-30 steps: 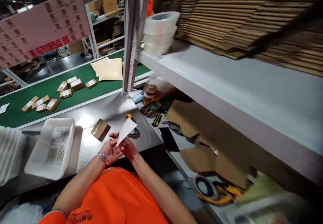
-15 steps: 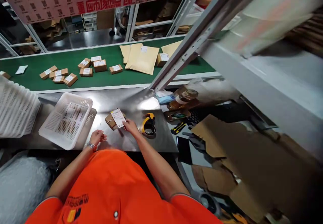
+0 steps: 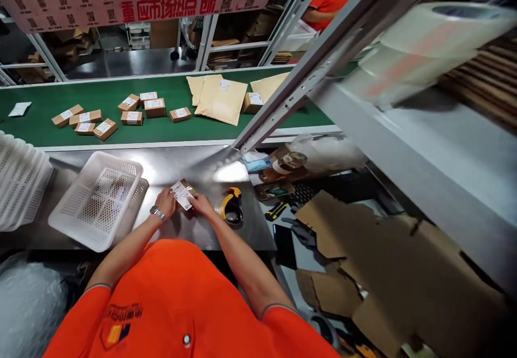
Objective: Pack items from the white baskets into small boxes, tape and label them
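Closely, left hand (image 3: 166, 201), right hand (image 3: 202, 205), flanking label (image 3: 183, 195)

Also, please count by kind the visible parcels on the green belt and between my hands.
Small brown cardboard boxes on the green belt: 10
Flat pale-yellow envelopes there: 3
Flat white packet there: 1
Brown cardboard box partly under the white paper label: 1
Total: 15

The white printed shipping label (image 3: 181, 194) slants across the small brown cardboard box (image 3: 188, 185), which rests on the metal surface (image 3: 255, 224).
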Tool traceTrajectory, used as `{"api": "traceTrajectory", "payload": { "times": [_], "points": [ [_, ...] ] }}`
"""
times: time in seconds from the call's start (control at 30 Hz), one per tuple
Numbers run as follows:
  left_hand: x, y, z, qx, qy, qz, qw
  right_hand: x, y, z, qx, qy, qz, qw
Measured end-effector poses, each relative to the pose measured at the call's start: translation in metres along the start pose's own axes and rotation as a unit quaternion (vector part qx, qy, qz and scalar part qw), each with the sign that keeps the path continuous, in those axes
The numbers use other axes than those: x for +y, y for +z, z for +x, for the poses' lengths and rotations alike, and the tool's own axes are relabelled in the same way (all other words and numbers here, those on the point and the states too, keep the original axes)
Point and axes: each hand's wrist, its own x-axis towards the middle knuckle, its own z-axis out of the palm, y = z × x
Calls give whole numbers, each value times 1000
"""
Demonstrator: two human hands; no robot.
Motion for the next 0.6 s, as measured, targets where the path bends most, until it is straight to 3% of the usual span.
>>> {"api": "traceTrajectory", "payload": {
  "times": [0.13, 0.3, 0.6],
  "points": [
    [9, 20, 19, -37, 4, 48, 998, 1, -4, 6, -29, 10, 7, 1000],
    [1, 40, 18, -73, -4, 87, 994, 8, -7, 8, -75, 44, 28, 996],
    [-13, 51, 17, -98, 0, 165, 981, 19, -14, 17, -142, 77, 57, 985]
  ]
}}
